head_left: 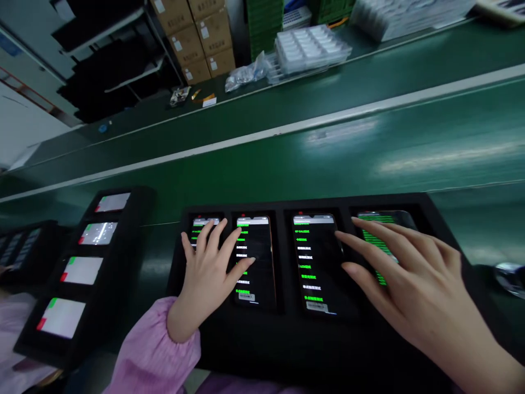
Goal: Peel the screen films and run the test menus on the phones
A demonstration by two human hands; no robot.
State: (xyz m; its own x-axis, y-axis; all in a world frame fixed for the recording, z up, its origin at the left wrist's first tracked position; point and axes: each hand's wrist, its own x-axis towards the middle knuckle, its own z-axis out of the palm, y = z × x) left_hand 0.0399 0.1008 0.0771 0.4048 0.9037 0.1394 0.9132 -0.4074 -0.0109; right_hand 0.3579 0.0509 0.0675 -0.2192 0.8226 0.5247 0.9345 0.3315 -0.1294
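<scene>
Several smartphones lie side by side in the slots of a black foam tray [254, 345], screens lit with green and white text. My left hand [209, 273] is spread over the left part. Its fingers cover much of the leftmost phone [198, 225], and its thumb is at the screen of the phone beside it [260, 284]. My right hand [422, 284] reaches in from the right with fingers apart. Its index finger and thumb are at the right edge of another phone [315, 251], while the rest hides part of the rightmost phone [397, 219], which shows dense green lines. Neither hand holds anything.
A second black tray [77, 323] with white-screened phones stands left, near another person's sleeve [16, 328]. Beyond the green bench [262, 169] sit clear plastic trays [309, 46], a plastic bag [246, 74] and cardboard boxes [192, 38]. A shiny round object [511, 276] lies at right.
</scene>
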